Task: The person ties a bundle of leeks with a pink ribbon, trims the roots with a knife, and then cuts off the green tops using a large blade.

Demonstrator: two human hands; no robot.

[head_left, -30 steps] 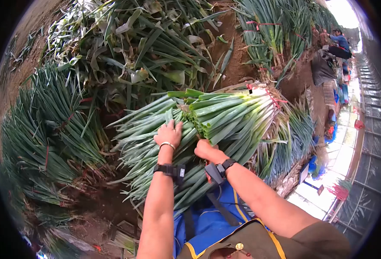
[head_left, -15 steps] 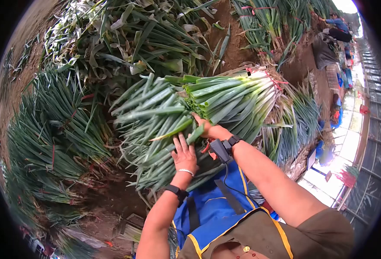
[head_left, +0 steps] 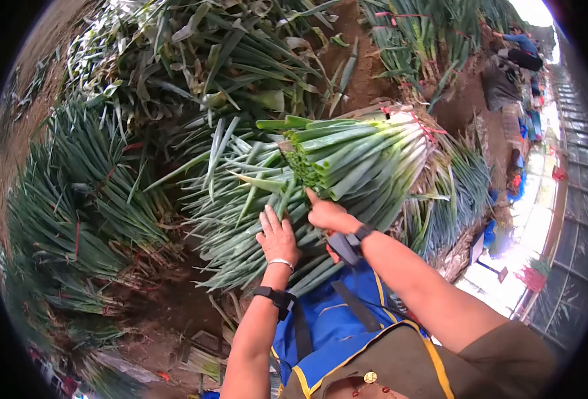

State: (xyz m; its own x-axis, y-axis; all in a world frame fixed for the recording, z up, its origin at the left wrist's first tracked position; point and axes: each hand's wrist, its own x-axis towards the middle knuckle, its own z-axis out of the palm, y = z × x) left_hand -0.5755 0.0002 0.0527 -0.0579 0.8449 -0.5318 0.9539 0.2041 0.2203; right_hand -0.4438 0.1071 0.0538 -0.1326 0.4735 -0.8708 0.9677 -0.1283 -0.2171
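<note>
A large bunch of green onions lies in front of me, white ends bound with red ties at the upper right. Its leaves end in a row of freshly cut, hollow faces. Left of that row are loose cut leaf tops, some of them blurred. My left hand is open, fingers spread over the leaves. Close by, my right hand is closed, index finger pointing at the cut faces. A bit of red shows beneath its wrist; what the fingers grip is hidden.
Tied green onion bundles are heaped at the left. A leaf pile lies at the back left, and more bundles stand at the back. A person in blue is far off at the upper right.
Leaf tops have come away from the bunch and spread leftward, so more cut faces show. My right hand has shifted slightly right and down, my left hand a little left.
</note>
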